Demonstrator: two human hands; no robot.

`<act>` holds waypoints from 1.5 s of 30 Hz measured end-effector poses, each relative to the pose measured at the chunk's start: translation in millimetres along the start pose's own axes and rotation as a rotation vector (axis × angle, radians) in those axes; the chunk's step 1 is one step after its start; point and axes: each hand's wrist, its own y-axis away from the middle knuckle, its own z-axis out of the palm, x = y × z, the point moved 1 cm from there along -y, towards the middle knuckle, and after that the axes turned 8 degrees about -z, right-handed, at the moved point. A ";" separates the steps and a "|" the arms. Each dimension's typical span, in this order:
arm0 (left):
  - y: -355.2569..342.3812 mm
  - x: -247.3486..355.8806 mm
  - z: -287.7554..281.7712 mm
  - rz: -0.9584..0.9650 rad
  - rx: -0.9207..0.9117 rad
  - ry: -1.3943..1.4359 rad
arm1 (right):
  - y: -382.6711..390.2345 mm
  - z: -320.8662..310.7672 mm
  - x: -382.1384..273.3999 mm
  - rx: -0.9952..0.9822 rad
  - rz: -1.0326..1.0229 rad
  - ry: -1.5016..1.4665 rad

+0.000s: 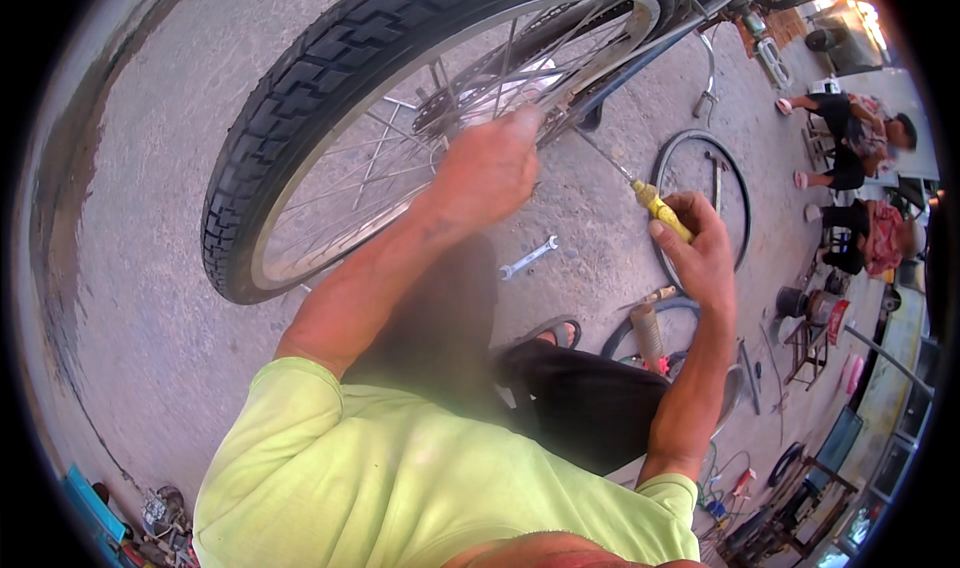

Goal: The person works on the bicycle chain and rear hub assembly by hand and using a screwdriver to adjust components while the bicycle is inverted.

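Rough grey concrete floor [150, 158] spreads through this workshop, with two seated people, one farther up [862, 133] and one nearer [882, 240], along the right side. From the head view, the bicycle wheel [262, 153] stands large in front of the worker, at upper left. The left hand [492, 163] curls tight near its middle; I cannot tell what it grips. The right hand [697, 243] pinches the yellow handle of a screwdriver [660, 210], whose shaft points toward the blue frame tube [625, 73]; whether its tip touches anything is unclear. To my eye, a slip under sideways force could send that tip into the left hand close by. The wrench [529, 257] and loose tyre [746, 208] lying on the floor could catch a shifting foot [571, 334].
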 end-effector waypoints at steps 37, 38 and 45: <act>-0.4 3.1 1.8 0.004 0.071 -0.090 | -5.8 -10.4 -18.7 -0.204 0.398 -0.107; -0.5 1.7 1.0 0.006 0.079 -0.100 | -6.5 -9.2 -19.5 -0.213 0.452 -0.153; 0.0 7.6 -0.2 -0.038 0.043 -0.039 | 7.4 -5.3 -8.3 -0.036 -0.088 0.184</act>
